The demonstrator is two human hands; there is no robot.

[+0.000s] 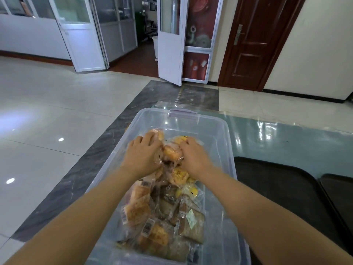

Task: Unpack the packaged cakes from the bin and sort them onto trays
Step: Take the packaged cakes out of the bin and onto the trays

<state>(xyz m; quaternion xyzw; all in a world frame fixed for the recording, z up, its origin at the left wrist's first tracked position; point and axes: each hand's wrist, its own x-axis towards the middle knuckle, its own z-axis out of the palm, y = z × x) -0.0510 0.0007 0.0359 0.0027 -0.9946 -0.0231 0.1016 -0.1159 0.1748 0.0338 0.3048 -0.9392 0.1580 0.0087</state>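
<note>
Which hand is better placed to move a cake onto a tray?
Probably the right hand: it grips cakes in the bin, and the dark trays lie on its side. The left hand is farther away.

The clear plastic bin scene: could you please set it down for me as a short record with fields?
container: clear plastic bin with lilac latch
contents: wrapped cakes, yellow, orange-brown and dark brown, piled inside
left hand: in the bin, grip on a wrapped orange cake
right hand: in the bin, grip on a wrapped yellow cake
trays: two dark trays right of the bin, no cakes visible on them
</note>
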